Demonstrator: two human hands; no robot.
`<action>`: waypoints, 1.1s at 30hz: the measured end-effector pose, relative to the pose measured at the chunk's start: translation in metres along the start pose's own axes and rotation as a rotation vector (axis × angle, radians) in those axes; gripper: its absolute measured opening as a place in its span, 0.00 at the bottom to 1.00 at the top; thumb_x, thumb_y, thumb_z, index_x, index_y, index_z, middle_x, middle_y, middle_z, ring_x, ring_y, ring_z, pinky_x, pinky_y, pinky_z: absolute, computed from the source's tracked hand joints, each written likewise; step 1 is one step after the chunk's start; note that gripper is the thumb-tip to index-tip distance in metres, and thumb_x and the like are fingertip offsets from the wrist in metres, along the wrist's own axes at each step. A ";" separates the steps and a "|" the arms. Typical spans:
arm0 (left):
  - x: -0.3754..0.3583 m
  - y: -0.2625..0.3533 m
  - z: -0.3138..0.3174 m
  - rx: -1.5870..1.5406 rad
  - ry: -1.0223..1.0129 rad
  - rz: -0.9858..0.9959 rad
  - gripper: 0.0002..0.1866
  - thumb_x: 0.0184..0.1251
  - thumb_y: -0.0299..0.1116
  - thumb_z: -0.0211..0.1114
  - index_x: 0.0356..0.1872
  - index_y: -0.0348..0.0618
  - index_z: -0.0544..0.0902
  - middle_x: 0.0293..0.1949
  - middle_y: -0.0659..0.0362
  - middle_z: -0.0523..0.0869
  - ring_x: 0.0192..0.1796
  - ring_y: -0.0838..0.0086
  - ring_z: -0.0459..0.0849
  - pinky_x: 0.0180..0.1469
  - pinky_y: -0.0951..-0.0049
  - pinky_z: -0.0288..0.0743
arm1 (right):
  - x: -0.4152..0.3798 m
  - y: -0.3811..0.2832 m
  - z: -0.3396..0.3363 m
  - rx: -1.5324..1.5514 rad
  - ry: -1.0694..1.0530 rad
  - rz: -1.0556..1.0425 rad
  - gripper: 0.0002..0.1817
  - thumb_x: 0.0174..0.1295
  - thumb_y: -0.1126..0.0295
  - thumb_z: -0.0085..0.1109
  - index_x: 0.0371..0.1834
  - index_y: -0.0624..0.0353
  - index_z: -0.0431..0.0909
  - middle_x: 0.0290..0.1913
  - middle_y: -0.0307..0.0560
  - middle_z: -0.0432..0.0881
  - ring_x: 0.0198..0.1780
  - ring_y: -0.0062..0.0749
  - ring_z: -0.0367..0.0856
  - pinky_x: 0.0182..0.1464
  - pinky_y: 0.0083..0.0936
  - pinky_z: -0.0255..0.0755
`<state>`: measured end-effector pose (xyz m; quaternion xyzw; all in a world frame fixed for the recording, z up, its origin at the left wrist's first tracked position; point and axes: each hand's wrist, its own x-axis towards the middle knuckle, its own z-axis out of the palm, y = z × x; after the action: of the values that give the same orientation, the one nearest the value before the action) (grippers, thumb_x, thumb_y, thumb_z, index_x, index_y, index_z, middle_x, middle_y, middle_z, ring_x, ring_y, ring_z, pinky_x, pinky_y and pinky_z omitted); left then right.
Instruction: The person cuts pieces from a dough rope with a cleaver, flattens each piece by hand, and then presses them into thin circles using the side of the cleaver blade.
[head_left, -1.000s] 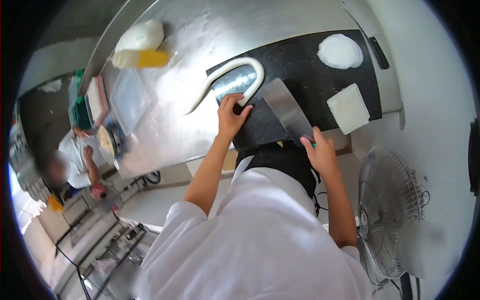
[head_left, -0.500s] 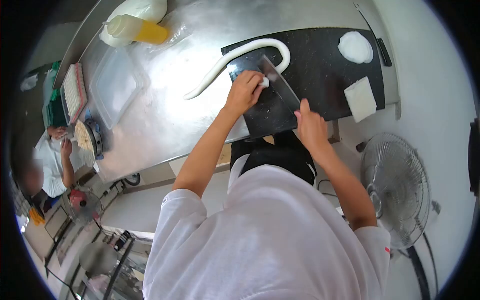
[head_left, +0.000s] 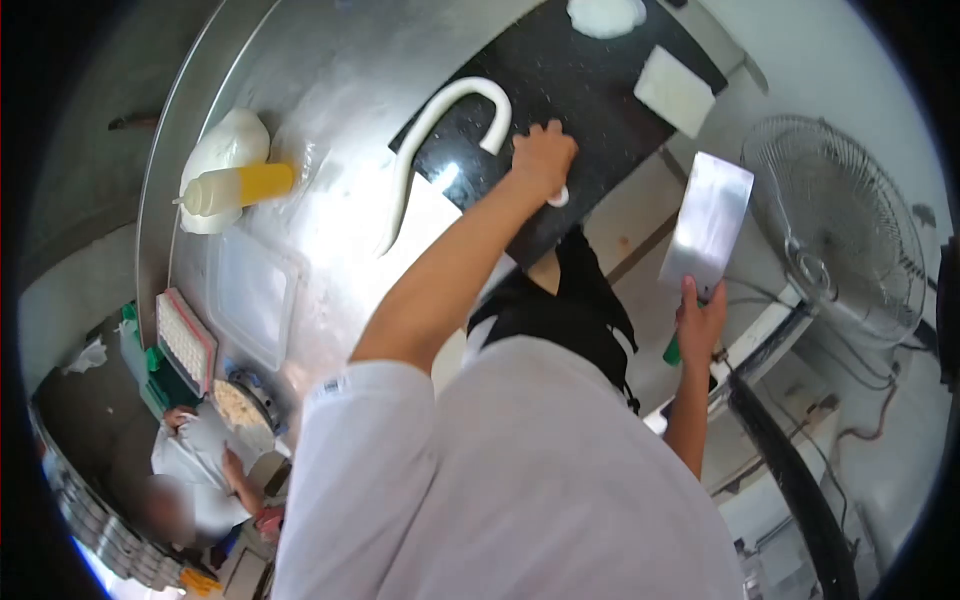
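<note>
Cleaver point(head_left: 712, 215) moved off board point(head_left: 615, 120), clasped by right grip point(head_left: 701, 325); left grip point(head_left: 546, 162), closure unclear, half-hides a white piece point(head_left: 559, 198).

Pale wall point(head_left: 850, 60), shiny metal table point(head_left: 340, 70)

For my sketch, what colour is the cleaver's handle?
The handle is green, seen in the head view.

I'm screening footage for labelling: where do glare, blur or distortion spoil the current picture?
Head view: glare whitens part of the metal table and spots the black board; the cleaver's blade reflects brightly. Head view: wide-angle distortion bows the table, corners go black, and a co-worker's head is blurred.
</note>
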<state>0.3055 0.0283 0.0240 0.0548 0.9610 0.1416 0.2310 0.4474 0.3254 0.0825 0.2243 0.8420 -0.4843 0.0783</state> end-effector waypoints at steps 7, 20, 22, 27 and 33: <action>0.015 0.015 -0.018 0.000 -0.120 0.111 0.23 0.45 0.41 0.82 0.42 0.47 0.85 0.53 0.54 0.81 0.62 0.52 0.79 0.60 0.47 0.75 | 0.048 0.019 0.027 0.041 -0.023 -0.054 0.19 0.69 0.58 0.69 0.50 0.63 0.80 0.30 0.39 0.80 0.30 0.27 0.78 0.36 0.29 0.73; 0.019 0.029 0.036 -0.019 0.139 0.151 0.56 0.48 0.73 0.68 0.76 0.48 0.69 0.83 0.48 0.54 0.86 0.54 0.45 0.83 0.42 0.36 | 0.254 0.006 0.090 -0.279 -0.027 -0.130 0.32 0.72 0.43 0.60 0.46 0.70 0.81 0.38 0.64 0.86 0.37 0.52 0.86 0.46 0.44 0.76; 0.019 0.026 0.036 -0.105 0.192 0.135 0.56 0.47 0.73 0.70 0.74 0.44 0.71 0.83 0.48 0.55 0.85 0.53 0.48 0.83 0.41 0.39 | 0.275 -0.021 0.081 -0.089 -0.073 -0.090 0.31 0.72 0.42 0.60 0.43 0.69 0.81 0.36 0.63 0.85 0.38 0.54 0.85 0.46 0.44 0.76; 0.021 0.023 0.039 -0.260 0.346 0.129 0.53 0.42 0.68 0.74 0.67 0.43 0.74 0.80 0.46 0.62 0.83 0.51 0.56 0.81 0.41 0.43 | 0.261 -0.052 0.082 -0.006 -0.034 0.059 0.33 0.72 0.42 0.60 0.41 0.71 0.80 0.36 0.64 0.85 0.40 0.54 0.84 0.47 0.43 0.75; 0.023 0.024 0.041 -0.365 0.514 0.237 0.50 0.38 0.63 0.78 0.63 0.44 0.76 0.77 0.46 0.66 0.81 0.50 0.61 0.79 0.39 0.47 | 0.228 -0.015 0.075 -0.224 -0.005 -0.043 0.33 0.71 0.41 0.61 0.36 0.70 0.78 0.29 0.56 0.83 0.30 0.43 0.80 0.40 0.39 0.75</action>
<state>0.3042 0.0655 -0.0134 0.0864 0.9336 0.3463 -0.0311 0.2314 0.3235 -0.0243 0.1947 0.8952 -0.3896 0.0946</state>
